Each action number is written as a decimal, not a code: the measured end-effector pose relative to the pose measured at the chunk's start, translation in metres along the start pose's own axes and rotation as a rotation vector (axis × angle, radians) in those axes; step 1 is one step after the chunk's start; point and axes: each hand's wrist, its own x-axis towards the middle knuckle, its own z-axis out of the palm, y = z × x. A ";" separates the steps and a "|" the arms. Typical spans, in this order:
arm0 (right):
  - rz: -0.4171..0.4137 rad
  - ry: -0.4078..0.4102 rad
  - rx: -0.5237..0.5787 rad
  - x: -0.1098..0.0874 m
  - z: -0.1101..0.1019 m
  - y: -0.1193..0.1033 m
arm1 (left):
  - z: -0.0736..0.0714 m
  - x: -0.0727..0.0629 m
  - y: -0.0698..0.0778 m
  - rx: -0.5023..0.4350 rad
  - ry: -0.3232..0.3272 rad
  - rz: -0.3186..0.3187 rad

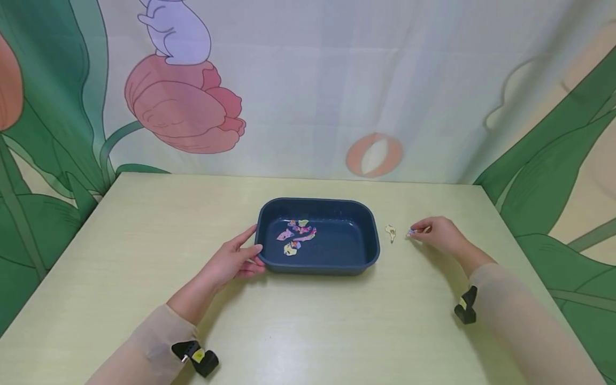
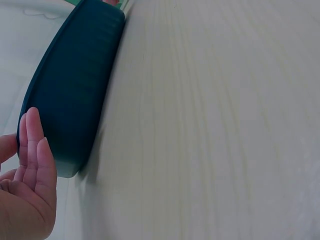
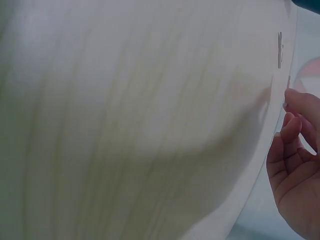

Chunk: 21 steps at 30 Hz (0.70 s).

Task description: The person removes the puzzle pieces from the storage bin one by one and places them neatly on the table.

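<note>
A dark blue rectangular tray [image 1: 322, 262] with raised walls stands on the table. My left hand [image 1: 233, 260] holds its left end, thumb over the rim and the other fingers along the outer wall; the left wrist view shows these fingers [image 2: 34, 145] against the tray's side. To the right of the tray, my right hand [image 1: 440, 234] pinches a small, flat, colourful cut-out piece [image 1: 411, 233] just above or at the table; its shape is mostly hidden. Between tray and hand lies a pale yellowish cut-out piece [image 1: 390, 232], seen nearly edge-on in the right wrist view.
Several small colourful cut-outs, one a pink fish-like piece [image 1: 285, 235], lie in the tray's left half. The pale wooden table [image 1: 308, 326] ends at a printed curtain [image 1: 298, 96] behind. Each sleeve carries a small black device [image 1: 196, 358].
</note>
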 end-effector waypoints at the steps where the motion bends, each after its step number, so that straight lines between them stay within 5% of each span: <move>1: -0.004 -0.007 -0.005 0.001 0.001 0.001 | 0.000 0.000 0.000 -0.001 -0.001 -0.001; 15: -0.019 0.002 -0.031 0.007 0.003 0.003 | 0.002 0.000 -0.001 0.000 0.004 -0.008; 21: -0.044 0.076 0.048 0.007 -0.001 -0.019 | 0.002 0.001 -0.002 0.011 0.015 -0.009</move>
